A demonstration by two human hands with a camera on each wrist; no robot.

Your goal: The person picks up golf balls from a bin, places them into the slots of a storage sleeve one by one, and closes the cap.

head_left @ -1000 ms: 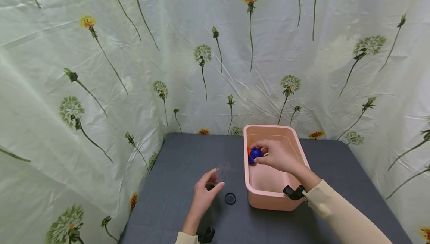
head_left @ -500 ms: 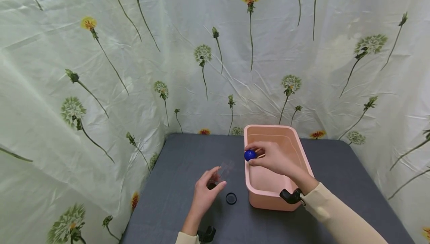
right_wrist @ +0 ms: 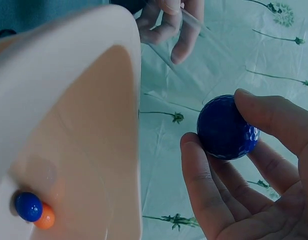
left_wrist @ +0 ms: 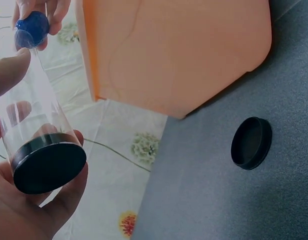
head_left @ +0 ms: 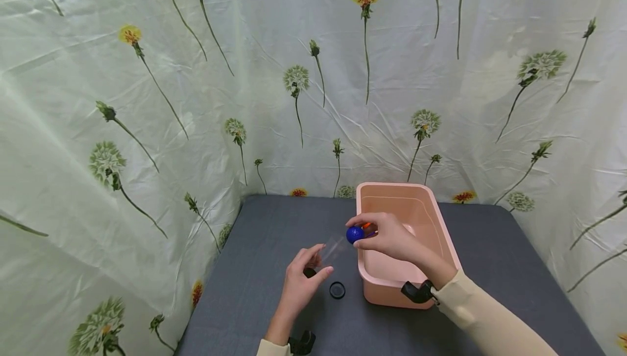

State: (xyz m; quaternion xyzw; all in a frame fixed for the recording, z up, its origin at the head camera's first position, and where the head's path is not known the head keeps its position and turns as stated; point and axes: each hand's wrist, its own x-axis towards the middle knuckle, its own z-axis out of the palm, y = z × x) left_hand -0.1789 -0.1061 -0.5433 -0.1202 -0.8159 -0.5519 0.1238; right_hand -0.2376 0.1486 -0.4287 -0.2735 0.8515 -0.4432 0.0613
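My left hand (head_left: 302, 280) grips a clear plastic tube (left_wrist: 48, 102) with a black cap (left_wrist: 50, 167) on its lower end. The tube leans toward the right hand. Between the thumb and fingertips of my right hand (head_left: 392, 236) is a dimpled blue golf ball (right_wrist: 227, 127). In the left wrist view that ball appears right at the tube's upper end; whether it touches the rim I cannot tell. A loose black cap (head_left: 337, 290) lies on the table beside the left hand. Another blue ball (right_wrist: 28, 206) and an orange ball (right_wrist: 46, 218) lie inside the pink bin.
The pink bin (head_left: 399, 294) stands on the dark grey table (head_left: 274, 225), right of the left hand and beneath the right forearm. Behind the table hangs a pale curtain (head_left: 313, 127) printed with dandelions.
My right hand has lifted the blue golf ball out of the bin and carried it left over the rim toward the tube. The left hand has barely moved, and the tube has tilted further right.
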